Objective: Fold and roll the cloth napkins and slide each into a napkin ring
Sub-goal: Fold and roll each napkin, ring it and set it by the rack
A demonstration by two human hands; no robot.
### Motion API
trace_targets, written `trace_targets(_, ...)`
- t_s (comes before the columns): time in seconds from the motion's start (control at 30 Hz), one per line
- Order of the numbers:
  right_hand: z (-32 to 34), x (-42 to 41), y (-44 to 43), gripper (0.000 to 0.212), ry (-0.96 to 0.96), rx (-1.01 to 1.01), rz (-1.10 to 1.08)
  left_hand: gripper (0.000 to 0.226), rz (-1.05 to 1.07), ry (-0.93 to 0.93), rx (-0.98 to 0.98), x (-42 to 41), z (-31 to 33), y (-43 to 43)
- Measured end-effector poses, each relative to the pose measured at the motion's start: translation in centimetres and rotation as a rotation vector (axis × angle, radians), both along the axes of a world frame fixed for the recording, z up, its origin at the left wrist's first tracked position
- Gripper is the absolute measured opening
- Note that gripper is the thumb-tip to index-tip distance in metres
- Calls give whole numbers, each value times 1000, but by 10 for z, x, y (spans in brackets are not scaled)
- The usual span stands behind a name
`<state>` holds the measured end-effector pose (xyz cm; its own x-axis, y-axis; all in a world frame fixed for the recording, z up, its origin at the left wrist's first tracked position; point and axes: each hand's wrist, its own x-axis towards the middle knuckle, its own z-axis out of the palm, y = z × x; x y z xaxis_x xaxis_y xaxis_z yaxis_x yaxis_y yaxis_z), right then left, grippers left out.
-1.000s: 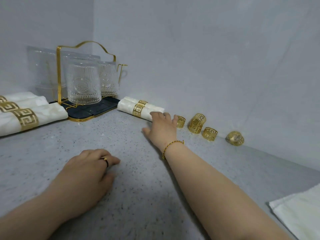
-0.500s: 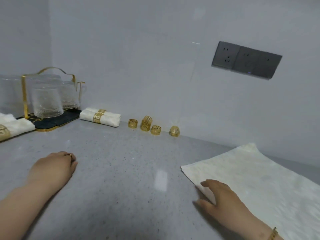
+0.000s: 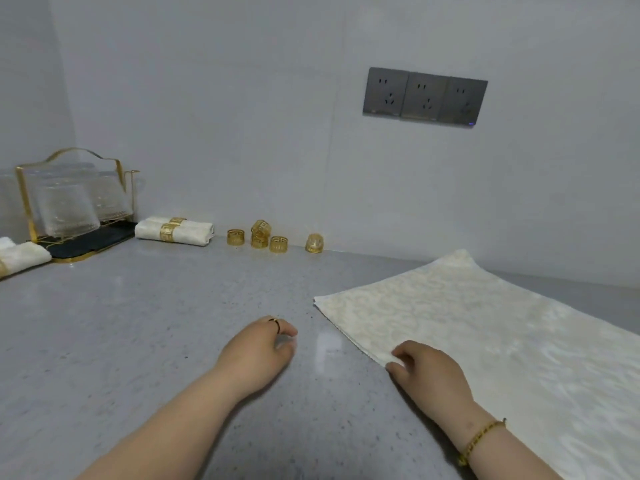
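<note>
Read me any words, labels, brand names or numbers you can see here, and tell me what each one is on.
No text can be read anywhere in this view.
Socket panel on the wall: only pin holes and a small blue light, with no legible lettering.
Loose napkin rings: a gold cut-out key pattern, not letters.
Flat napkin: a woven swirl pattern, with no tag or label showing.
</note>
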<state>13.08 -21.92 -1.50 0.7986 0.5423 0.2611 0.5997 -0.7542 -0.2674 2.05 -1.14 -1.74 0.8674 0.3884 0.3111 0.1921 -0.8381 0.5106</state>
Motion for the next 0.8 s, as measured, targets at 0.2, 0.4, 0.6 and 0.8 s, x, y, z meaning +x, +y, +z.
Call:
trace_targets(0.2,-1,9,0,18,-66,34,10,82,-125,-16,91,11,-23,-7)
trace_targets(0.4,-1,12,-4,15,-14,76,53,81,-147,-60,34,13,-23,-6)
trace_targets(0.6,-1,5,0,29,-112,-73,109,70,-160,-25,14,10,-22,-7)
trace_targets(0.8,-6,7,2,25,-195,-109,126,37,-156,-5,0,8,-23,-7)
